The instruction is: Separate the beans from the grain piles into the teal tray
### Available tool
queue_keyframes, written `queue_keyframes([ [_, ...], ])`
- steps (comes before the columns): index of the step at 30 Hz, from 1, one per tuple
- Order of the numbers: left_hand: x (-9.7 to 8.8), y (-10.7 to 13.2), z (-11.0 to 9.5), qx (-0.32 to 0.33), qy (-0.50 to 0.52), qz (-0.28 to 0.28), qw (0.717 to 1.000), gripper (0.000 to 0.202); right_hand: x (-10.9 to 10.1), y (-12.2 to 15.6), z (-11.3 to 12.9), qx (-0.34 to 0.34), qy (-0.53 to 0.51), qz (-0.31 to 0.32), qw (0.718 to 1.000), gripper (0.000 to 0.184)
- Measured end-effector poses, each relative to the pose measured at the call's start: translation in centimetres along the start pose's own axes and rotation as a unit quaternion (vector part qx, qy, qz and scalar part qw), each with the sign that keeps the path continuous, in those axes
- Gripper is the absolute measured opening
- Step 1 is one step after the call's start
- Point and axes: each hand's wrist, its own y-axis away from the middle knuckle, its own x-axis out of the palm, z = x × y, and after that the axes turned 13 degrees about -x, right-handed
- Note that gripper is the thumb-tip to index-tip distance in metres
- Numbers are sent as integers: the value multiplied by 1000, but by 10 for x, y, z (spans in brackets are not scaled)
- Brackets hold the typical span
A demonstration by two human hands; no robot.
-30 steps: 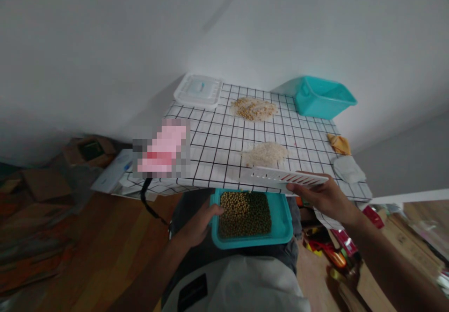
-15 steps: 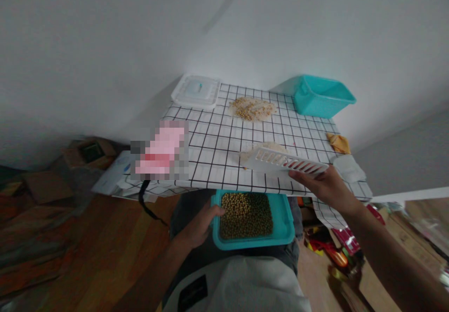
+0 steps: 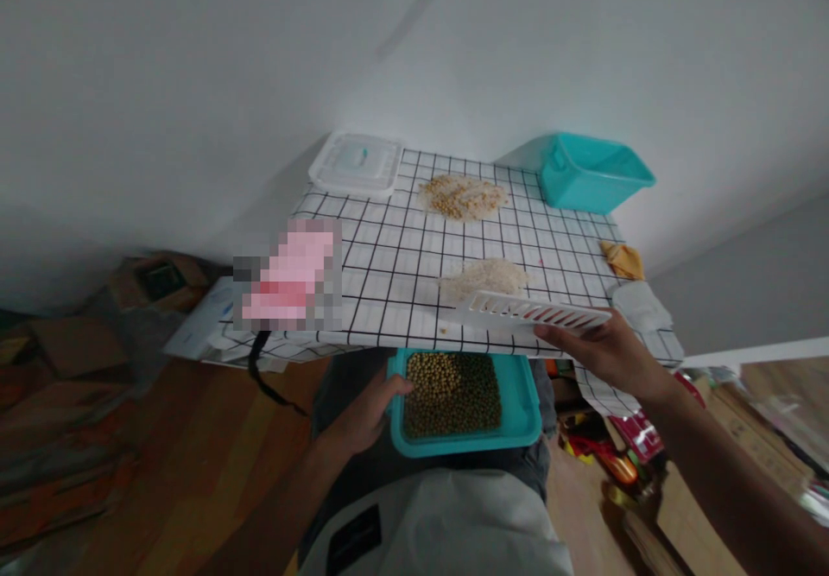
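Observation:
My right hand [image 3: 592, 347] grips one end of a white slotted plastic panel [image 3: 505, 306], tilted low over the front of the checked tablecloth [image 3: 389, 274]. Just behind the panel lies a pale heap of grain that looks like rice [image 3: 489, 277]. Below the table edge, a turquoise plastic bin [image 3: 520, 395] rests on my lap, with yellowish beans [image 3: 431, 375] and dark green beans [image 3: 453, 416] inside. My left hand [image 3: 369, 412] holds the bin by its left rim, thumb over the edge.
Farther back is a mixed pile of beans and pale grain [image 3: 463, 197]. A white lidded box [image 3: 356, 164] stands back left, a turquoise tub [image 3: 592, 174] back right. On the right are a yellow cloth [image 3: 623, 260] and a white cloth-like item [image 3: 641, 306]. A blurred pink object [image 3: 291, 269] lies left.
The slotted panel has come down toward the table's front edge and lies flatter, so more of the pale heap shows. My left hand still holds the bin. The view has shifted slightly.

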Motion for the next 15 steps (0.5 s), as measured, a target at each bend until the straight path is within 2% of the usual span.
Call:
queue_keyframes([
  [6, -2, -3, 1, -15, 9, -6, 1000, 28, 8, 5, 6, 16, -69, 24, 997, 26],
  [12, -3, -1, 0, -36, 27, 8, 999, 40, 7, 17, 15, 22, -103, 73, 992, 23],
  [15, -4, -1, 3, -36, 31, 15, 999, 44, 10, 28, 16, 40, -120, 62, 990, 26],
])
